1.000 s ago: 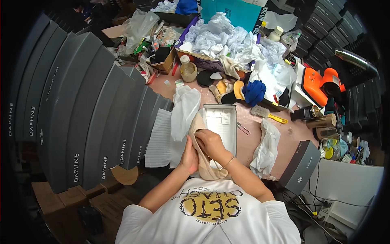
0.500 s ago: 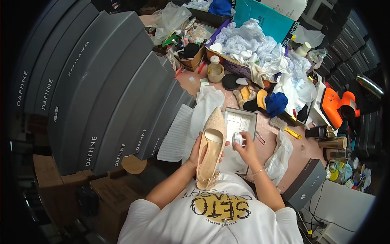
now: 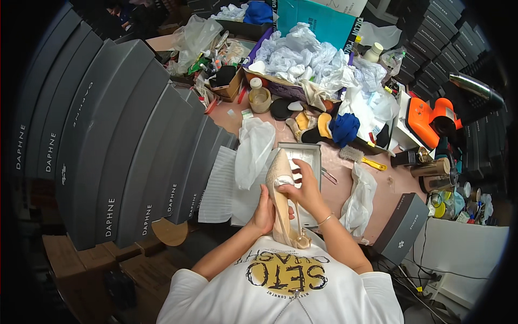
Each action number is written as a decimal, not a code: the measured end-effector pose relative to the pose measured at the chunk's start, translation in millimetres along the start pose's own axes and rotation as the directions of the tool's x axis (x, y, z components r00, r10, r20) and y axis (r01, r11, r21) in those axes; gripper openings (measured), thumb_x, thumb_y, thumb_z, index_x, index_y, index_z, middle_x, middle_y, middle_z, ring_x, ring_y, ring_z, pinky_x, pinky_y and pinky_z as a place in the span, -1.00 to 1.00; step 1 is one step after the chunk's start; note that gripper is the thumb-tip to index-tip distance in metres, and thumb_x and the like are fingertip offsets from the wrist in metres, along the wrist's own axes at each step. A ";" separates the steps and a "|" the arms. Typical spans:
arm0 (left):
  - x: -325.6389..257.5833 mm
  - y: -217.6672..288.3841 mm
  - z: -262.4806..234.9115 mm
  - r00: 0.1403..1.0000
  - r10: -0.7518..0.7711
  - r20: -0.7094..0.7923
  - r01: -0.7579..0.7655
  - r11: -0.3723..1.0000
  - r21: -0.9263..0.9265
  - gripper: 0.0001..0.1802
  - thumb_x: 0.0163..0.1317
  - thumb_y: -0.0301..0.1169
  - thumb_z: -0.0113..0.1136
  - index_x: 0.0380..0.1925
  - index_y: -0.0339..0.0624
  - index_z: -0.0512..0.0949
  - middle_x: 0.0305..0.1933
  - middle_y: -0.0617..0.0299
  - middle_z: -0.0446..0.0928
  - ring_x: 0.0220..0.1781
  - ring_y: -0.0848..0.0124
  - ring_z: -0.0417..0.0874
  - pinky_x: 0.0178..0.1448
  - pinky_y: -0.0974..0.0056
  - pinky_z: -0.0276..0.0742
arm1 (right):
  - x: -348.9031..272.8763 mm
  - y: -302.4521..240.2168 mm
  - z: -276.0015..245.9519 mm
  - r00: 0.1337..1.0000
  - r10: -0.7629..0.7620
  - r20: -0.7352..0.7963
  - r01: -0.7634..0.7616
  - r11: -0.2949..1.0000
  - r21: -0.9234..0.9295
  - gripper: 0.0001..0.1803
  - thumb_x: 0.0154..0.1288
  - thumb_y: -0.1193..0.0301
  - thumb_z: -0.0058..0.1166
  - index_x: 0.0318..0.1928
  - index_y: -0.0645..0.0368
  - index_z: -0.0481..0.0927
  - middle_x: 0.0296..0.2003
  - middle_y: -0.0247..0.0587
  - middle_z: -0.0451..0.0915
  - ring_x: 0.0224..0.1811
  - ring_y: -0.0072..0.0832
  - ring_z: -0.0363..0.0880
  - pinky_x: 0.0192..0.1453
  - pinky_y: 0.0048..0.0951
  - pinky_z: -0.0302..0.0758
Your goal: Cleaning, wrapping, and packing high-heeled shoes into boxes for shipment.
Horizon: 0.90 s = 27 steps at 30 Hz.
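Observation:
A beige pointed-toe high-heeled shoe [image 3: 280,208] with a chain-like strap is held upright in front of my chest, toe away from me. My left hand [image 3: 263,213] is closed around its side. At the shoe's opening, my right hand [image 3: 306,186] has its thumb on a crumpled wad of white paper [image 3: 283,180] at the toe, with its fingers along the toe's right edge. An open grey shoe box [image 3: 315,151] lies behind the shoe, partly hidden by it and my hands. White tissue paper [image 3: 253,148] is just left of the toe.
Tall stacks of dark grey shoe boxes [image 3: 108,146] rise on the left. A purple-edged box holds crumpled white paper [image 3: 307,59] at the back. To the right are a yellow-handled brush [image 3: 372,162], more tissue [image 3: 359,200], an orange device [image 3: 423,121] and a dark box [image 3: 402,221].
My right hand has brought the paper wad from beside the shoe into its toe opening. The shoe has tipped and turned slightly in my left hand. The whole view has shifted.

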State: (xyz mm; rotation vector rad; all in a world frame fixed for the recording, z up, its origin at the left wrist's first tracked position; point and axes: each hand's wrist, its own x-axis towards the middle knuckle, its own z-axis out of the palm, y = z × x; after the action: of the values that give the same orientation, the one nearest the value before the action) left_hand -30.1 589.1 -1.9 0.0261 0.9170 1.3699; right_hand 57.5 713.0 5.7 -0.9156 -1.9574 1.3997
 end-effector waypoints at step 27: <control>28.0 55.4 2.3 0.885 -0.003 0.466 0.237 0.863 -0.445 -0.02 0.18 0.45 -0.41 0.00 -0.34 0.41 -0.19 -0.13 0.49 -0.51 0.34 0.52 -0.57 0.30 0.60 | -84.2 -28.0 -25.9 0.886 0.008 0.465 -0.181 0.926 0.330 -0.56 0.05 0.35 0.38 -0.08 0.26 0.52 -0.29 -0.27 0.62 -0.24 -0.55 0.58 -0.06 -0.49 0.52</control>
State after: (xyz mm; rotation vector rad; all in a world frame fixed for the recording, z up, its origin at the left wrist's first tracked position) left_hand -76.4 627.8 12.9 -0.1004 0.1558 1.3628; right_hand 122.9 655.1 35.8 -0.5444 -1.8782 2.1071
